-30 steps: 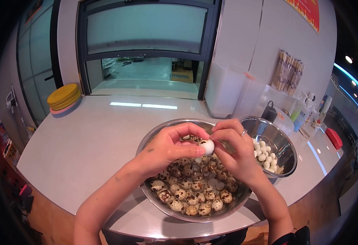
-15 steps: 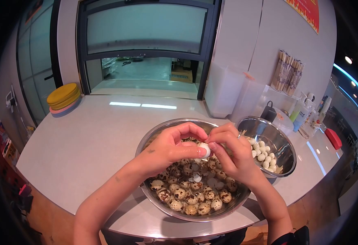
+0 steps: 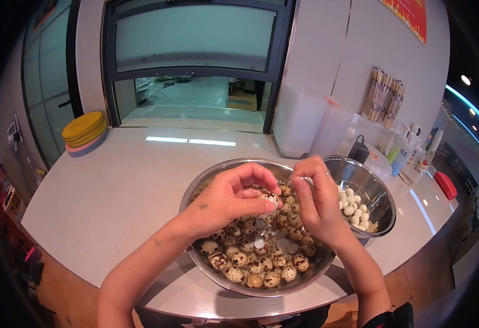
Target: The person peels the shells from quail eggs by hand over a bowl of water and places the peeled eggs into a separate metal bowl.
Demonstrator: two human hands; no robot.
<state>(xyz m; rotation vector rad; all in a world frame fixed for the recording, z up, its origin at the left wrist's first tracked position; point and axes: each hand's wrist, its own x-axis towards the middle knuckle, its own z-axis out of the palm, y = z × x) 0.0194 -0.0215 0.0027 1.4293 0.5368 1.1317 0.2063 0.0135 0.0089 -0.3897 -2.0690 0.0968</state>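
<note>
A partly peeled quail egg [image 3: 270, 200] is held between the thumb and fingers of my left hand [image 3: 234, 194], above the large steel bowl [image 3: 209, 275]. Speckled shell still covers part of it. My right hand [image 3: 319, 199] is raised just right of the egg, apart from it, with thumb and forefinger pinched; whatever is between them is too small to make out. Below my hands the bowl holds many speckled quail eggs [image 3: 256, 266] in liquid, with white shell bits [image 3: 259, 242] among them. Peeled white eggs [image 3: 354, 208] lie in the smaller steel bowl [image 3: 383, 218] at right.
Both bowls stand on a pale table [image 3: 114, 186]. Stacked yellow, pink and blue round items [image 3: 86, 133] sit at its left edge. White plastic containers [image 3: 301, 123], bottles [image 3: 401, 156] and a red object [image 3: 445, 186] line the right side. Wrapped chopsticks [image 3: 384, 98] stand higher up.
My right hand has moved up and right, away from the egg. The egg has turned in my left hand, so speckled shell now shows where white showed before.
</note>
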